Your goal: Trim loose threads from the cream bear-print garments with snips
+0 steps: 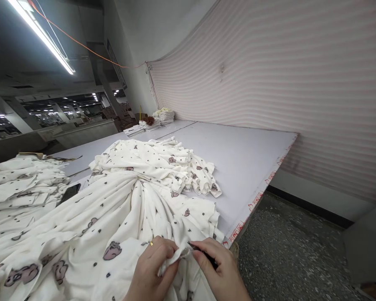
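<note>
White fabric printed with pinkish-grey animal figures and small dark spots lies bunched over the near part of the table. My left hand, with a gold ring on one finger, pinches a gathered edge of this fabric. Close beside it, my right hand is closed around small black thread snips, mostly hidden by the fingers. The tip of the snips points left at the pinched edge. Whether the blades touch the cloth, I cannot tell.
A pale table extends away, its right edge taped with red print. Another pile of printed fabric lies left, near a dark phone-like object. Folded stacks stand at the far end. A striped cloth hangs along the right.
</note>
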`<state>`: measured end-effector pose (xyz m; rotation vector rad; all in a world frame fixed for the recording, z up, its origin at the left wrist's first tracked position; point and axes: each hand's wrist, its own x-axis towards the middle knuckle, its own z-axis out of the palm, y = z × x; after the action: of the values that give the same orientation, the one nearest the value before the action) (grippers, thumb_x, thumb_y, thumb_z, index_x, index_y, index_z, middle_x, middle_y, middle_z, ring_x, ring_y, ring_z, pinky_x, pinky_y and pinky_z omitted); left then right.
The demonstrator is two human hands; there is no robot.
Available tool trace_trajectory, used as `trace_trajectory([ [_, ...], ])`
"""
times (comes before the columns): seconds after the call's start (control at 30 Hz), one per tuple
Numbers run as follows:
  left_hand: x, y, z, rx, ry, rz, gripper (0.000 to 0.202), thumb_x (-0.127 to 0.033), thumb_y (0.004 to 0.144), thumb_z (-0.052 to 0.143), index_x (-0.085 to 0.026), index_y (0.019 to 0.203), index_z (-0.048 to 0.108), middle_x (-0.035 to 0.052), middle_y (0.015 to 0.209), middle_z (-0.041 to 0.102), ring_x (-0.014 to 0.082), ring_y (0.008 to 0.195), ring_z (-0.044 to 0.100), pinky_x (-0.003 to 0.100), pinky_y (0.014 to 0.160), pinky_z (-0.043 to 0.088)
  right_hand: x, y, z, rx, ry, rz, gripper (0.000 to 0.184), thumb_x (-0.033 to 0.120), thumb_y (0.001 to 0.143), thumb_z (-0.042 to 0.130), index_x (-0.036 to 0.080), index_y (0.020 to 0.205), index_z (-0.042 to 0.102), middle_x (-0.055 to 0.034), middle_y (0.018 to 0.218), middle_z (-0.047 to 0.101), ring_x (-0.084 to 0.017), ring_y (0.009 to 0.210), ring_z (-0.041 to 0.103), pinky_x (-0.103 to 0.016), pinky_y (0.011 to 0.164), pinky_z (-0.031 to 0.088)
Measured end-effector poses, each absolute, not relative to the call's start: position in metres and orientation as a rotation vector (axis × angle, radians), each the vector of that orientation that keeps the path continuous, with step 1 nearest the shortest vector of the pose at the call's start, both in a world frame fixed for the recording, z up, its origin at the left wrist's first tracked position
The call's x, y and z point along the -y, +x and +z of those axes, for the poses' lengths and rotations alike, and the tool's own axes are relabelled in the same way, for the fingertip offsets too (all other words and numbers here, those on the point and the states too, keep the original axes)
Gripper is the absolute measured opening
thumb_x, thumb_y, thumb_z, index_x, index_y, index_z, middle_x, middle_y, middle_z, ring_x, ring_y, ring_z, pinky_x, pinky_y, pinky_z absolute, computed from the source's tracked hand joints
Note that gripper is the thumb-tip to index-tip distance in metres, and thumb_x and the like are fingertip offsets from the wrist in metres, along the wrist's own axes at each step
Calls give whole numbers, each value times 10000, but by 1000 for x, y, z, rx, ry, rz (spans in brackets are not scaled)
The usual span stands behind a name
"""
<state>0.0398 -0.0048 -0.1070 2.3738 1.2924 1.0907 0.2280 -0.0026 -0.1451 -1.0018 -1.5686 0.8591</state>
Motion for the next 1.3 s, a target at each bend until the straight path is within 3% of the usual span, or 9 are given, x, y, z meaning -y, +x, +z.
trace_trajectory([
  [0.2,6,38,-102,-1392,2257,1007,153,-131,836,511,-231,766,419,-14,797,619,142,729,607,231,671,470,4,222,-147,1582,-941,836,278,228,826,612,258,1095,679,-28,901,697,-180,807,659,-234,696,499],
  [0.37,8,42,-93,-1443,1953,1005,57,-243,822,544,-215,772,546,-8,765,636,168,736,629,240,689,485,-1,212,-140,1563,-967,826,211,234,875,561,250,1026,707,-29,860,704,-173,799,664,-231,700,501],
  [0.67,1,46,-82,-1581,1545,1000,209,-406,760,625,-209,820,660,-1,761,717,228,766,646,274,724,481,-3,192,-139,1400,-945,781,297,243,799,646,261,1094,619,-39,1028,668,-200,943,638,-248,810,494],
  [0.77,1,44,-81,-1518,1549,969,217,-412,773,610,-210,836,657,10,812,716,235,819,652,282,768,490,-7,185,-140,1473,-979,770,126,228,870,543,238,944,645,-25,876,686,-182,818,650,-231,709,487],
  [0.9,1,42,-75,-1519,1554,872,279,-414,793,603,-231,992,671,33,1020,708,248,1002,621,294,886,464,-14,178,-140,1431,-1109,773,199,318,935,462,209,830,592,4,665,651,-153,603,612,-213,555,444],
  [0.97,0,43,-73,-1492,1578,839,254,-416,808,584,-217,931,683,38,961,719,250,971,624,303,881,459,-15,176,-138,1392,-1103,788,243,358,943,450,202,806,576,9,637,632,-143,569,591,-209,548,448],
  [1.07,-2,43,-71,-1482,1557,897,253,-432,821,564,-196,814,656,32,826,706,247,872,635,315,825,463,-14,180,-134,1319,-1045,908,189,365,904,529,193,889,606,-22,749,676,-159,670,637,-212,617,500],
  [1.17,-3,42,-72,-1470,1443,946,265,-448,797,595,-195,842,659,28,859,710,254,905,642,322,844,463,-10,190,-135,1353,-988,955,225,322,839,615,210,1029,656,-58,922,705,-202,841,662,-259,748,519],
  [1.3,-4,43,-75,-1442,1348,945,297,-476,766,632,-191,843,663,21,803,703,239,841,652,312,795,493,-8,198,-139,1495,-990,954,218,308,825,622,229,1000,726,-61,875,720,-217,829,662,-279,729,519],
])
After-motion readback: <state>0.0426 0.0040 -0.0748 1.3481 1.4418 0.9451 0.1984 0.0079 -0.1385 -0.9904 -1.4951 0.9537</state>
